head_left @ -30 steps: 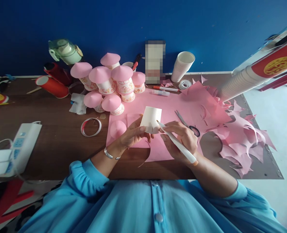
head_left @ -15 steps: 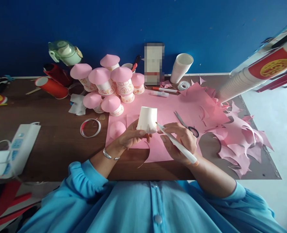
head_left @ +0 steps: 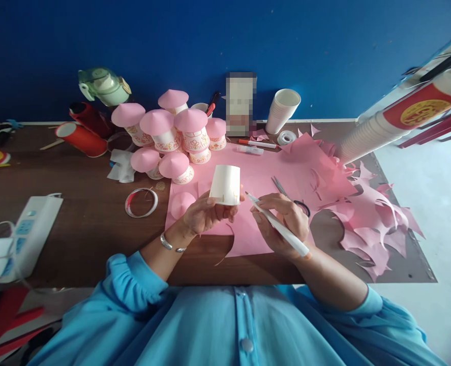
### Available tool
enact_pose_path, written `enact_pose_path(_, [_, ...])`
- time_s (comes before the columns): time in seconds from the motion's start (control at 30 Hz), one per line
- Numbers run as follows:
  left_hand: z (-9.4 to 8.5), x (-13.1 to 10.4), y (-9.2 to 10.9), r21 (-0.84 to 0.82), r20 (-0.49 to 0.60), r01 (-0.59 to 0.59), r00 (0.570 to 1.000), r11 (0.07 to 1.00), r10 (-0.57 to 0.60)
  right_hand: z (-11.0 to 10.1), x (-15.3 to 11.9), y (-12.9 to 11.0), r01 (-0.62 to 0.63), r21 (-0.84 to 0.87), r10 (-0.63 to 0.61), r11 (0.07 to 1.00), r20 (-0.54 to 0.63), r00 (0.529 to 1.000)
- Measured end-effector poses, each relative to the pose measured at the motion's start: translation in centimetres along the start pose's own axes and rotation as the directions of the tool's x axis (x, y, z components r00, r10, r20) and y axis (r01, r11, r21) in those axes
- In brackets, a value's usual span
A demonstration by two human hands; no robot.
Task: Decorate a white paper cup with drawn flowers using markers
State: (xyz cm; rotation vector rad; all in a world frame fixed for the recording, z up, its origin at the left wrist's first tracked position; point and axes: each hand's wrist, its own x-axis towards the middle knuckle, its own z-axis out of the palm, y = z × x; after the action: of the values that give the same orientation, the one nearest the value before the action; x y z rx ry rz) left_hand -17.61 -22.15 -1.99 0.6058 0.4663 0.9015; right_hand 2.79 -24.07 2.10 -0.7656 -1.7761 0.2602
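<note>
The left hand [head_left: 203, 216] was turned partly palm-up, its thumb and fingers closed on the near edge of the white cup [head_left: 226, 183], which was held above the pink sheet [head_left: 248, 241]. By the right hand [head_left: 284, 218], bent inward from the right, the white pen [head_left: 282, 229] was pinched slantwise, tip towards the cup. Faint, seemingly orange marks were borne near the cup's edge. Since the earlier frames, the cup had been shifted left, leaving the pen tip apart from it.
</note>
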Motion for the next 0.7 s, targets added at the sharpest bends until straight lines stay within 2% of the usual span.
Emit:
enact_pose_path(0.17, [-0.5,0.0,-0.8,0.111,-0.074,-0.058,0.995,0.992,0.067,0.2,0.0,0.1,0.000,-0.007,0.000,1.000,0.000,1.000])
enact_pose_path(0.27, [-0.7,0.1,-1.1,0.184,-0.074,-0.082,0.993,0.980,0.097,0.3,0.1,0.0,0.011,0.014,-0.011,1.000,0.014,1.000])
enact_pose_path(0.47, [-0.4,0.4,-1.1,0.244,-0.083,-0.077,0.992,0.967,0.100,0.4,0.0,0.0,0.030,-0.030,-0.029,0.999,0.027,0.999])
enact_pose_path(0.7, [0.3,0.5,-0.9,0.311,-0.157,-0.057,0.981,0.949,0.111,0.6,0.0,0.2,0.032,-0.004,-0.032,0.999,0.081,0.996])
